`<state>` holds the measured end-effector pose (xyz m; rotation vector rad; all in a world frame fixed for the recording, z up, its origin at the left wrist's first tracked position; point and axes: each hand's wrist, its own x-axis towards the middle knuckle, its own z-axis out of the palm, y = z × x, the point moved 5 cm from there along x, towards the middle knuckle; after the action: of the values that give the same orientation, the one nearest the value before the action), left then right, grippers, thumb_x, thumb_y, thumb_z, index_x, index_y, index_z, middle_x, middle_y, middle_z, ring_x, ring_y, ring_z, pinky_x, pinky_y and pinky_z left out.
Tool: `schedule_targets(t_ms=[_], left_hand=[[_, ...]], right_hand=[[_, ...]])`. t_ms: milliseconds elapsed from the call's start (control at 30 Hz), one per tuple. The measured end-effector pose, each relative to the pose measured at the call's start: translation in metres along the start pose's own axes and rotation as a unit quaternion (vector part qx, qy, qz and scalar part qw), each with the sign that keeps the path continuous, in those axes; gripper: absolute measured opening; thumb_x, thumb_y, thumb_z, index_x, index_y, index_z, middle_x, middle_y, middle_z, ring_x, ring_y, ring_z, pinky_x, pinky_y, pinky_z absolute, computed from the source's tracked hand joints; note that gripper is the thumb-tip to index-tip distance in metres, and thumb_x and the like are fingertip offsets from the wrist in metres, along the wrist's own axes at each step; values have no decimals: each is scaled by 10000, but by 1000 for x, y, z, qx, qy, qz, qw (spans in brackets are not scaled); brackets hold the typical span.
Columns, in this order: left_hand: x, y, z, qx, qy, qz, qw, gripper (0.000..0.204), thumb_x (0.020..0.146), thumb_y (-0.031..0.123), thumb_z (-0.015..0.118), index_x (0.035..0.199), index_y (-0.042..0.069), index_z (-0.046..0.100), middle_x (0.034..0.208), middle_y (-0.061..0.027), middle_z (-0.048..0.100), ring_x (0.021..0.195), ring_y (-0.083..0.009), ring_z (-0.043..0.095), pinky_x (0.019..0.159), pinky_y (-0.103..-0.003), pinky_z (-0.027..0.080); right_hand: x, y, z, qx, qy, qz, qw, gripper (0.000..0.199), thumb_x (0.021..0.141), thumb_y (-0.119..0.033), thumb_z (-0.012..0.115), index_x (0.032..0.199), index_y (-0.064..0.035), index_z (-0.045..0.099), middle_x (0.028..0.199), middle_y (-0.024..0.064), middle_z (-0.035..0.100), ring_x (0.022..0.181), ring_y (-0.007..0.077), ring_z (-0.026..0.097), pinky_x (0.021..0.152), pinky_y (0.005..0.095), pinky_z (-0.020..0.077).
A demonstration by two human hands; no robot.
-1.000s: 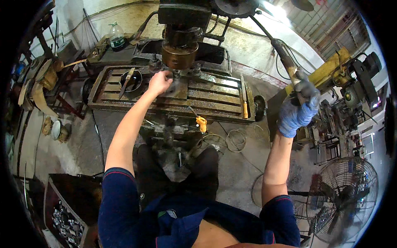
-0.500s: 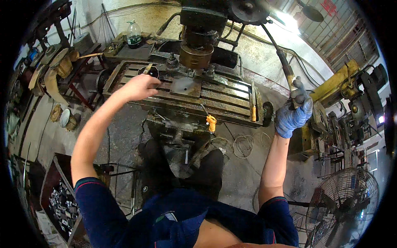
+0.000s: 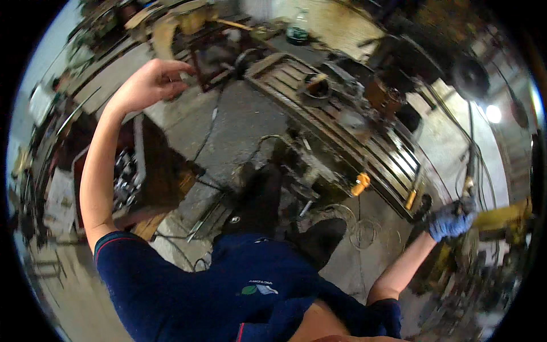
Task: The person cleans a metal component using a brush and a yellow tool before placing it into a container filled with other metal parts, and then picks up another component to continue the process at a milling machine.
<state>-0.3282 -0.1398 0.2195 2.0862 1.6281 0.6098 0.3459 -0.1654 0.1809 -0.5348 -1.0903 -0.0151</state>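
Observation:
My bare left hand [image 3: 149, 88] is raised at the left, between the slotted machine table and a bin of small metal parts. Its fingers and thumb curl together, and a small greyish spot shows at the fingertips, too blurred to name. At the right, my right hand [image 3: 454, 219], in a blue glove, is wrapped round the lower end of the machine's long lever [image 3: 471, 157]. The slotted machine table [image 3: 319, 117] runs slantwise across the upper middle. Over it hangs the machine's spindle head [image 3: 384, 97]. A round dark cup [image 3: 314, 89] sits on the table.
The bin's contents are small metal parts [image 3: 126, 176]; its dark wall [image 3: 149, 162] stands at my left. A yellow-handled tool [image 3: 360, 184] is at the table's front edge, and another yellow handle [image 3: 411, 199] lies farther right. A bottle [image 3: 297, 29] stands behind; coiled wire [image 3: 364, 233] lies on the floor.
The view has turned to the left. My left hand has left the cup on the table and swung out toward the bin. My right hand still grips the lever.

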Motion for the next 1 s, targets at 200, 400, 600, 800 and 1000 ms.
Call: schedule_targets(t_ms=[200, 400, 600, 800, 1000], left_hand=[[-109, -55, -44, 31, 150, -164, 975, 311, 813, 118, 599, 1093, -12, 561, 629, -25, 538, 565, -79, 490, 534, -260, 411], [-171, -145, -24, 71, 101, -262, 957, 315, 740, 68, 624, 1031, -43, 577, 703, -122, 615, 606, -163, 568, 581, -305, 460], [-170, -203, 20, 353, 72, -387, 849, 335, 728, 327, 648, 831, 11, 610, 884, -157, 637, 792, -297, 633, 677, -408, 506], [-151, -222, 46, 442, 25, -348, 826, 162, 700, 187, 583, 831, 94, 603, 888, -125, 628, 849, -296, 614, 703, -419, 490], [-183, -285, 51, 383, 33, -379, 842, 388, 784, 188, 509, 1168, 140, 487, 1043, -130, 584, 951, -321, 569, 773, -455, 447]], right_hand=[[8, 12, -30, -166, -23, -46, 985, 247, 840, -207, 469, 756, -3, 579, 771, 83, 579, 779, 208, 527, 814, 344, 407], [10, -33, 14, -428, -68, -196, 880, 276, 896, -204, 425, 803, 0, 586, 845, 96, 612, 829, 208, 559, 778, 361, 440], [21, -43, 29, -342, -126, -232, 902, 196, 878, -57, 422, 883, 27, 600, 917, 112, 620, 806, 203, 574, 692, 335, 478], [38, -25, -15, -309, -64, -118, 942, 218, 826, -130, 479, 886, 41, 600, 902, 111, 611, 811, 190, 549, 735, 314, 448], [42, -40, 35, -86, -117, -124, 982, 311, 820, -295, 510, 786, 13, 533, 794, 141, 560, 757, 238, 517, 773, 368, 411]])
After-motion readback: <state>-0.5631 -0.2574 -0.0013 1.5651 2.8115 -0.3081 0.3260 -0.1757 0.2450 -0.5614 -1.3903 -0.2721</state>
